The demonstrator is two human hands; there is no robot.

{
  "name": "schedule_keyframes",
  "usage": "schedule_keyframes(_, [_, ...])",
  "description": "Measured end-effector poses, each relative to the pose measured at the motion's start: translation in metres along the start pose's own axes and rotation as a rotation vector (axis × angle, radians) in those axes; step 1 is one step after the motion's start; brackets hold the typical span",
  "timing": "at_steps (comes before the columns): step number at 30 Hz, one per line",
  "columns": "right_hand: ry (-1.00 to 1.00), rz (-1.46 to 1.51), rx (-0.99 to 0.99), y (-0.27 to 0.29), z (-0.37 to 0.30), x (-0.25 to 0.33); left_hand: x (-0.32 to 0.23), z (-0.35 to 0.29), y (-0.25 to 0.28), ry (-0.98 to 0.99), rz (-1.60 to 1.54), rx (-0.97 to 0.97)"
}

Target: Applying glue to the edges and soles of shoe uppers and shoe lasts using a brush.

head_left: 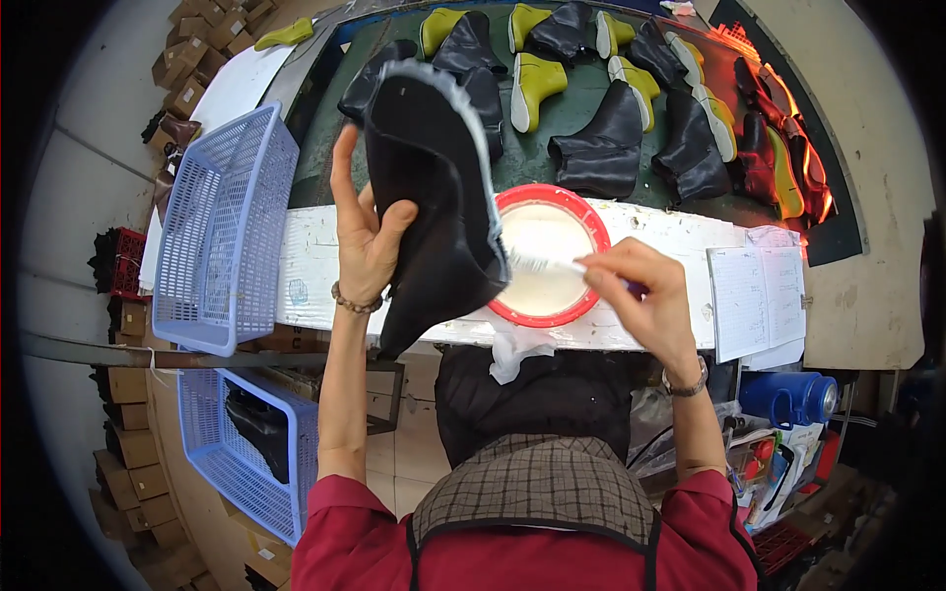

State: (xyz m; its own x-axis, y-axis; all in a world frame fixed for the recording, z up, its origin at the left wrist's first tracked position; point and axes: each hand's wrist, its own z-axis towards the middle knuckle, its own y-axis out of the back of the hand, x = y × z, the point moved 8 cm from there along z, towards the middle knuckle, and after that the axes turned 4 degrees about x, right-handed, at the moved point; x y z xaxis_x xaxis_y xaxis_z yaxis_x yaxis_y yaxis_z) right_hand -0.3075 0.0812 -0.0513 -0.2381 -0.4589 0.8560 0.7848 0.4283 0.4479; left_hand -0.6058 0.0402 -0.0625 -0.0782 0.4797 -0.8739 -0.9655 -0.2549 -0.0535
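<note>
My left hand (pixel 367 227) grips a black boot upper (pixel 434 197) from its left side, thumb on the near face and fingers partly behind. The boot is raised with its underside toward me, and a whitish band runs along its edge. In my right hand (pixel 645 295) is a brush (pixel 552 264), pinched between thumb and fingers. The brush is blurred, and its pale head points left at the boot's edge; I cannot tell whether it touches. Below it, a red-rimmed tub (pixel 537 320) of creamy white liquid stands on the white worktop (pixel 313 258).
Black boots (pixel 596 148) and yellow-green lined ones (pixel 537 87) lie across the green conveyor (pixel 394 28), with an orange glow at its right. Blue baskets (pixel 232 227) stand at left. An open notebook (pixel 754 295) and a blue flask (pixel 788 397) are at right; a crumpled white cloth (pixel 517 353) hangs in front.
</note>
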Motion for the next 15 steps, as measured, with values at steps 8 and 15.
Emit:
schedule_keyframes(8, [0.054, -0.73, -0.015, 0.009, 0.004, -0.059, 0.01, -0.053, 0.023, 0.218, -0.163, 0.107])
schedule_keyframes(15, [0.308, -0.135, -0.014, 0.005, 0.038, -0.004, 0.018, -0.078, 0.019, 0.298, -0.15, 0.17])
